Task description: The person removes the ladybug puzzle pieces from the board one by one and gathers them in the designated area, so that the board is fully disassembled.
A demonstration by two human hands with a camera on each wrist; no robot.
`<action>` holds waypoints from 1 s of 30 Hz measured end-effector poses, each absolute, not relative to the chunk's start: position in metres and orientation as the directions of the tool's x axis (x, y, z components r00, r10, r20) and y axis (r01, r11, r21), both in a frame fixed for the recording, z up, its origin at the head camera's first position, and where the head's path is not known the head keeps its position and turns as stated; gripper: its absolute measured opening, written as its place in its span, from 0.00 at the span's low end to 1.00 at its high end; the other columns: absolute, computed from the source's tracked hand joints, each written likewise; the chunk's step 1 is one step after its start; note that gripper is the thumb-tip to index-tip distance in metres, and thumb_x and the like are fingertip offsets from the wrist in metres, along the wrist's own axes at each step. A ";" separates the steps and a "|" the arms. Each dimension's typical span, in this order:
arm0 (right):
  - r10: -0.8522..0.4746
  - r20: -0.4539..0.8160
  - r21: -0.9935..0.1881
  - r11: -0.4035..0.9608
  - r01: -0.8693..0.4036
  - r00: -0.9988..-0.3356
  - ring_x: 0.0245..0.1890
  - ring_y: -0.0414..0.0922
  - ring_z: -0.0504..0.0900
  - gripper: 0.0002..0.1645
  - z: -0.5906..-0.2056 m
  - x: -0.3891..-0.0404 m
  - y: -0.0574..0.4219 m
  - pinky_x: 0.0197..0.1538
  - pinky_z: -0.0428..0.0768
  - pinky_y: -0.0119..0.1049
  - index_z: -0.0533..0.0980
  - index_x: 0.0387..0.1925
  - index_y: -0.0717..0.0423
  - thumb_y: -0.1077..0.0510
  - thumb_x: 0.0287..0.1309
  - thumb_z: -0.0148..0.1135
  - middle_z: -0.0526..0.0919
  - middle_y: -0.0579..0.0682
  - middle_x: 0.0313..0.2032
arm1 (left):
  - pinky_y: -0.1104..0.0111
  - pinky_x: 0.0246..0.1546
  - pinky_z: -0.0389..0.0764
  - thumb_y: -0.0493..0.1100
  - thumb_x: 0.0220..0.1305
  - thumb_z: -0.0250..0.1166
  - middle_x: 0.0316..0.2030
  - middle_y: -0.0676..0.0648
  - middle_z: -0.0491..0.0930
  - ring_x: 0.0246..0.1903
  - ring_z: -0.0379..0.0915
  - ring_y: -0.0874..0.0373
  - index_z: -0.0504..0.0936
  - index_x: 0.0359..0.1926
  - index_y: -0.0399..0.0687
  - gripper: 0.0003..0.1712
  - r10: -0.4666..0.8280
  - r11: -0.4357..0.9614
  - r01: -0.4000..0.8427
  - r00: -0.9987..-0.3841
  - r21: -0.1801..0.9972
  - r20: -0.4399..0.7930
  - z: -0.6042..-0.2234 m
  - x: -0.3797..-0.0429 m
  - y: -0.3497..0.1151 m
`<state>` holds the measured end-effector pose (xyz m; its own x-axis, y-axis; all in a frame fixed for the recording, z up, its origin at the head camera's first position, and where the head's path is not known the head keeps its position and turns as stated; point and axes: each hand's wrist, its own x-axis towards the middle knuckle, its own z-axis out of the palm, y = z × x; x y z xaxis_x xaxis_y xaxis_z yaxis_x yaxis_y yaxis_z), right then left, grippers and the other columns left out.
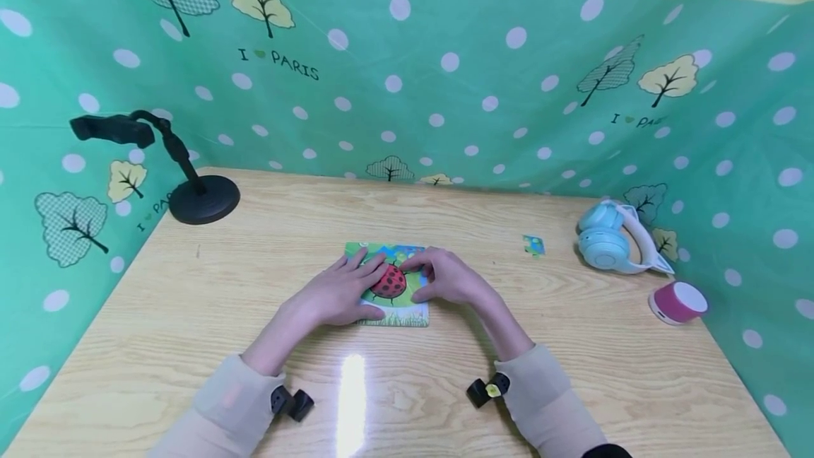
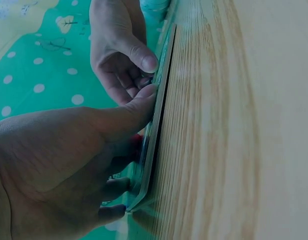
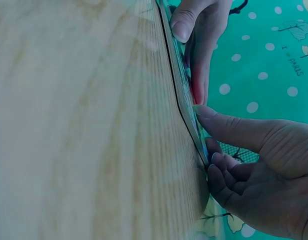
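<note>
A flat jigsaw puzzle [image 1: 407,318] with a red ladybug on green lies on the table. My left hand [image 1: 343,290] rests across its left part, fingers spread over the picture and thumb near the front edge. On the right side of the puzzle, my right hand [image 1: 448,276] touches the surface with index finger and thumb apart, its other fingers bent. The right wrist view shows the right thumb [image 3: 206,111] at the puzzle's edge. Whether this hand pinches a piece is hidden. A loose puzzle piece [image 1: 534,245] lies to the right, away from both hands.
Light blue headphones [image 1: 604,242] and a pink and white cylinder [image 1: 677,302] stand at the table's right edge. A black stand [image 1: 203,200] with a bent arm is at the back left. Green dotted cloth [image 1: 420,112] hangs behind the wooden table [image 1: 254,246].
</note>
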<state>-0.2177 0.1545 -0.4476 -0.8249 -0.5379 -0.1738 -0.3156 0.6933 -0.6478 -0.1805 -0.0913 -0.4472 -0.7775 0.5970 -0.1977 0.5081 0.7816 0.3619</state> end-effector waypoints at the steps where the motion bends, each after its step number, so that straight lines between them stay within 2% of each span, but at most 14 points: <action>1: -0.536 -0.178 -0.646 0.696 -0.313 -0.825 0.39 0.43 0.76 0.33 -0.448 -0.218 0.154 0.42 0.78 0.32 0.82 0.59 0.52 0.62 0.49 0.80 0.85 0.47 0.45 | 0.41 0.82 0.46 0.65 0.68 0.64 0.83 0.43 0.47 0.83 0.37 0.38 0.57 0.80 0.46 0.50 0.595 0.783 0.506 -0.778 0.363 -0.199 -0.448 -0.180 -0.091; 10: -0.539 -0.177 -0.650 0.693 -0.313 -0.824 0.38 0.44 0.75 0.32 -0.449 -0.216 0.154 0.40 0.77 0.32 0.82 0.60 0.51 0.63 0.50 0.80 0.82 0.49 0.41 | 0.41 0.82 0.47 0.63 0.76 0.55 0.83 0.45 0.48 0.82 0.38 0.38 0.58 0.80 0.47 0.42 0.588 0.787 0.500 -0.786 0.362 -0.192 -0.449 -0.180 -0.090; 19: -0.531 -0.169 -0.661 0.686 -0.304 -0.830 0.39 0.45 0.74 0.32 -0.449 -0.215 0.154 0.40 0.76 0.33 0.82 0.60 0.48 0.62 0.51 0.79 0.78 0.52 0.42 | 0.41 0.81 0.48 0.59 0.75 0.59 0.82 0.44 0.49 0.82 0.40 0.38 0.59 0.79 0.47 0.41 0.583 0.794 0.504 -0.790 0.340 -0.190 -0.448 -0.180 -0.091; 30: -0.551 -0.144 -0.666 0.669 -0.331 -0.822 0.37 0.44 0.75 0.32 -0.448 -0.216 0.155 0.38 0.76 0.32 0.83 0.59 0.50 0.62 0.50 0.80 0.82 0.48 0.40 | 0.42 0.81 0.48 0.59 0.75 0.59 0.82 0.44 0.49 0.82 0.40 0.39 0.59 0.79 0.47 0.41 0.584 0.792 0.505 -0.792 0.343 -0.181 -0.448 -0.180 -0.090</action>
